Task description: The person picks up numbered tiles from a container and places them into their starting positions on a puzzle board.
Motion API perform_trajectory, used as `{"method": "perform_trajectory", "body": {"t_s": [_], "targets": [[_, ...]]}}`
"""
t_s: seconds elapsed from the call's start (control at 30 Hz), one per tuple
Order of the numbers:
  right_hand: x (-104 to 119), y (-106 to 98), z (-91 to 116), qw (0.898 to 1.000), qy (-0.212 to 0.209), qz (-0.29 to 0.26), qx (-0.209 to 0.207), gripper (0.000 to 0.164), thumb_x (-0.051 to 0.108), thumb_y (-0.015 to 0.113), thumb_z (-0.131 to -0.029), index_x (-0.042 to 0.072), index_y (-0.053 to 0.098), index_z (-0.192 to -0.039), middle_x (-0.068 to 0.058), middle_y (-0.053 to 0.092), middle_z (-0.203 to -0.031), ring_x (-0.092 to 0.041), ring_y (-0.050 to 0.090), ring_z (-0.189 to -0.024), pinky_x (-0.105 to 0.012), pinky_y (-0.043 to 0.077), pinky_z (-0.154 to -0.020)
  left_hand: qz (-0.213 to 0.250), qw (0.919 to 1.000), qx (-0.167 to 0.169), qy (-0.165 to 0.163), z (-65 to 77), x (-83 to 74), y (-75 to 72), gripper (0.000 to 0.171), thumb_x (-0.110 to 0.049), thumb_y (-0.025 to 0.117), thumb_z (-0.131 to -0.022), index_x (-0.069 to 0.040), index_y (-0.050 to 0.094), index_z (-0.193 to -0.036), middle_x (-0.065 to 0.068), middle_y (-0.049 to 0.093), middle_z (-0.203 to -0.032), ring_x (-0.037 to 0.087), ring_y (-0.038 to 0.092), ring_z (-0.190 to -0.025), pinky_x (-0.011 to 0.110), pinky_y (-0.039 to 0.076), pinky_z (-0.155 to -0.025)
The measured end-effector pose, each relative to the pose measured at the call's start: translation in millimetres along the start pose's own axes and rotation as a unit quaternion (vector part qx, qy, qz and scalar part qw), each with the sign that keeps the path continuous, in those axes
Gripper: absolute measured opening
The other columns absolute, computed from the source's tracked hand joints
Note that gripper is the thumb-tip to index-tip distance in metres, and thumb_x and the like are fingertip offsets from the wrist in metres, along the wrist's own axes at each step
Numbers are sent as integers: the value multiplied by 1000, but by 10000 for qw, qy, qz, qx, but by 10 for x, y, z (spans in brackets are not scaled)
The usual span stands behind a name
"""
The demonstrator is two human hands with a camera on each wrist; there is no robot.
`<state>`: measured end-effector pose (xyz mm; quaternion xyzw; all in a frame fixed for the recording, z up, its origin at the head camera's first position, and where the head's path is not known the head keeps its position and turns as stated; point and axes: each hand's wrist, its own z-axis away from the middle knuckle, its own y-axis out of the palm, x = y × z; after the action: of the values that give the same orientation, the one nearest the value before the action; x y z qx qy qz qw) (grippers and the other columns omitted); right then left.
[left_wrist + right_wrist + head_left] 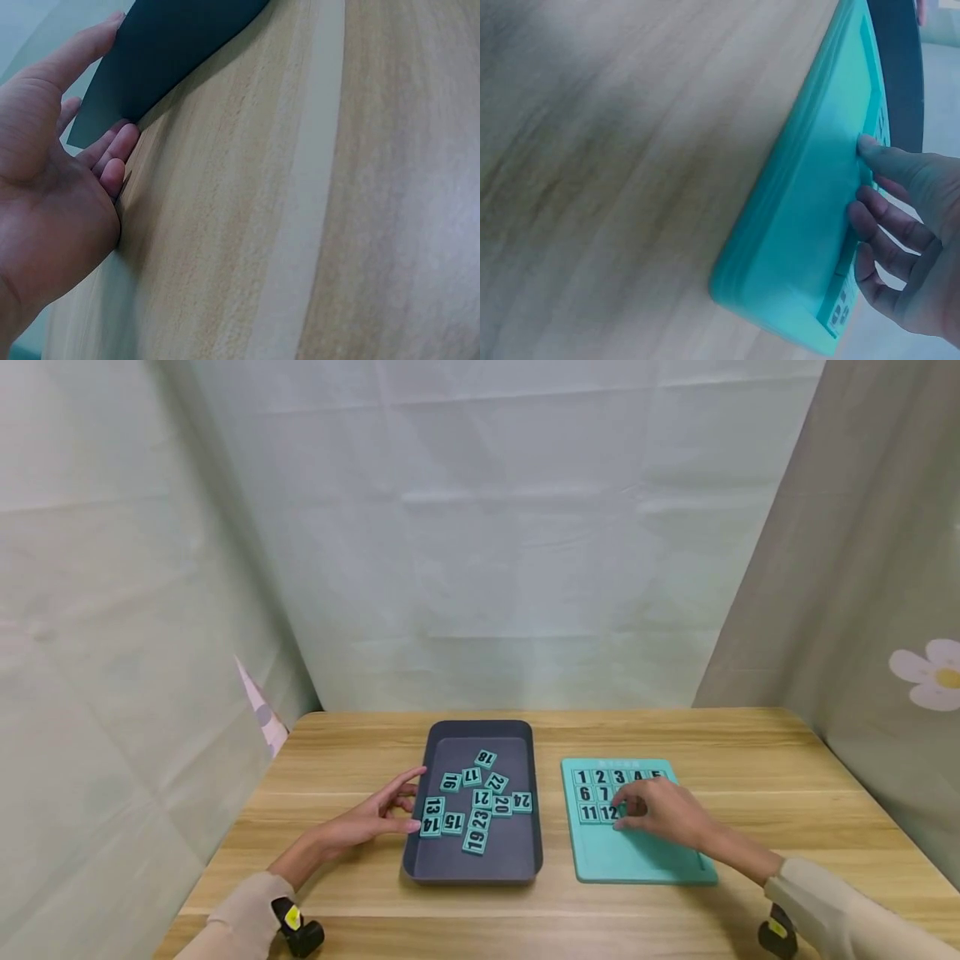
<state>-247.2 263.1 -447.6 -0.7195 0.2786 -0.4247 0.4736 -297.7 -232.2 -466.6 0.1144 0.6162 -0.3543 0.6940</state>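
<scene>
Desk (pixel 480 917): light wood grain, rounded far corners
Back cloth (pixel 517 543): pale, creased, hanging behind the desk
Left cloth (pixel 112 652): whitish, wrinkled, left of the desk
Right cloth (pixel 847 585): greyer, right of the desk, with a white flower (pixel 937 677)

Between fingertips of the right hand (pixel 663 812), black-numbered teal tile 12 (pixel 607 813), flat on its teal board (pixel 626 862); against the left hand (pixel 369 817), a dark tray (pixel 510 867) of scattered numbered tiles (pixel 482 799).

head: bright, even | wrist views: bluish, soft | left wrist: tabletop (pixel 439 217) glare
</scene>
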Motion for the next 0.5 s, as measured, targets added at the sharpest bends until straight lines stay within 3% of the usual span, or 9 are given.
{"method": "perform_trajectory", "body": {"t_s": [0.2,0.5], "targets": [[119,-114,-163,9995,-296,14,71,21,24,87,-80,13,79,-96,14,64,-70,6,49,-63,-18,42,-56,-10,10000,-19,-17,-14,-7,-10,82,-22,67,-99,-29,17,-164,18,33,-155,31,40,-125,40,34,-100],[722,-175,-790,9941,-985,173,412,19,18,80,-89,9,78,-106,5,72,-78,0,60,-65,-17,48,-59,21,10000,-26,-18,-7,4,-8,83,-22,68,-99,-27,17,-164,19,34,-155,31,40,-124,40,34,-99]]}}
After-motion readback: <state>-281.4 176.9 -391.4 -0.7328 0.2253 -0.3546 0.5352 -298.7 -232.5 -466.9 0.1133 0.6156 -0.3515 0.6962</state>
